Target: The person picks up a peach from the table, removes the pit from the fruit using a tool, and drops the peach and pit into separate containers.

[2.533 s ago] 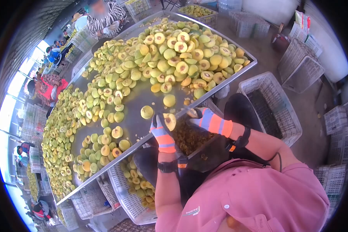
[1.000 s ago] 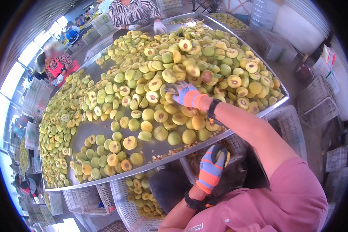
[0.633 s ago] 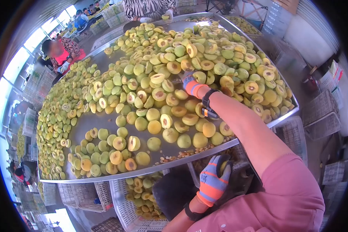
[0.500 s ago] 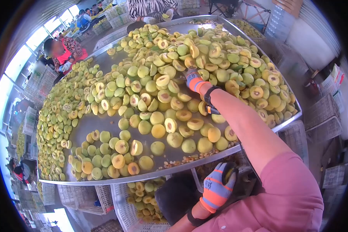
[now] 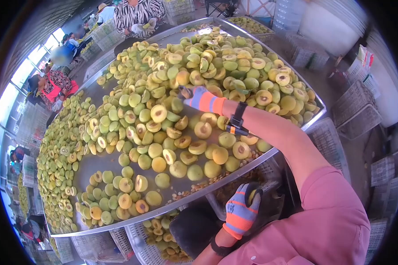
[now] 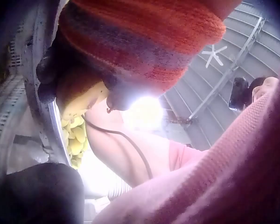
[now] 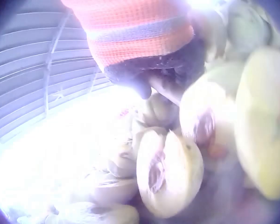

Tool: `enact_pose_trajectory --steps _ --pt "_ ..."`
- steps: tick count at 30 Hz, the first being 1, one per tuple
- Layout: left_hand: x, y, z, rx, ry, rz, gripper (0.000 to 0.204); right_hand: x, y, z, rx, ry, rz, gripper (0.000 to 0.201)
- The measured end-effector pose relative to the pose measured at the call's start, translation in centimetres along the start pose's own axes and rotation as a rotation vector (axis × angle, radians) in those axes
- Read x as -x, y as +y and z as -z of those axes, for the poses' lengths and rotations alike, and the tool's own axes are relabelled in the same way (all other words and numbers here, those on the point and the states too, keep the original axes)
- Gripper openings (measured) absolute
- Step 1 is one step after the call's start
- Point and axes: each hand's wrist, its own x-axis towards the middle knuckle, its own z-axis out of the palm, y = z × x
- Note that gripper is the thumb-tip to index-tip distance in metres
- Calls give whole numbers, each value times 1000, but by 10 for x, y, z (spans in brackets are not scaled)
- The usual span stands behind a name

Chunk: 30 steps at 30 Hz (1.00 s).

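A wide metal table [image 5: 112, 162] carries a heap of green-yellow peach halves [image 5: 158, 113], many showing brown stone hollows. My right hand [image 5: 203, 99], in an orange and grey glove with dark fingertips, reaches into the middle of the heap. In the right wrist view its fingers curl round a slim tool [image 7: 164, 89], mostly hidden, close above a cut peach half [image 7: 169, 173]. Low before the table's front edge, my left hand [image 5: 242, 211] grips a peach half [image 6: 86, 100], its thumb and fingers wrapped round it.
Below the table edge stand a bin of brown scraps [image 5: 225, 194] and a white crate [image 5: 139, 247] of peach halves. Several stacked crates [image 5: 357, 106] are at the right. Other people sit around the table, one in a striped top [image 5: 139, 15].
My right hand went from beside the left hand out into the heap, then swept leftward. Peach halves now lie nearer the front edge. The left hand dropped below the edge, still gripping a half.
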Motion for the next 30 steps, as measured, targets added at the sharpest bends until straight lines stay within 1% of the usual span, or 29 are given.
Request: enact_pose_trajectory --steps 2,4,6,9,10,12,14,16,17,18,20,22,25,26,29,30 --pt "-2 1 -1 -21 0 -12 21 -18 -7 21 -362 69 -128 37" --pt "-2 -1 1 -27 2 -5 21 -44 -7 52 -293 373 33 38" --pt "-4 0 6 -35 -11 10 22 -79 20 79 239 467 -24 36" --pt "-2 -5 10 -57 10 12 21 -73 42 102 301 381 -237 42" --pt "-1 -6 11 -64 27 11 21 -74 52 88 394 415 -103 43" --pt "-4 -2 15 -58 5 4 21 -57 76 52 583 476 151 50" --pt "2 0 17 -49 -39 7 21 -41 57 35 666 322 42 65" --pt "3 1 14 -32 -47 -4 21 -50 71 16 855 227 80 69" --pt "1 3 14 -34 -52 -27 20 -23 40 17 707 219 -48 63" --pt "1 5 15 -39 -46 -43 20 -26 58 7 617 124 7 61" --pt "3 6 13 -66 -17 -58 21 -20 70 -10 545 -40 61 56" --pt "2 3 4 -120 -8 -75 21 9 53 -5 581 -146 32 52" --pt "5 -5 -9 -156 -27 -108 22 7 34 23 395 -329 30 51" --pt "8 -13 -14 -201 3 -144 23 9 24 27 406 -264 6 46" --pt "5 -10 -13 -208 -39 -94 23 0 13 33 258 -142 20 40" --pt "4 -10 -13 -193 -40 -80 22 2 7 40 208 -125 -88 37"
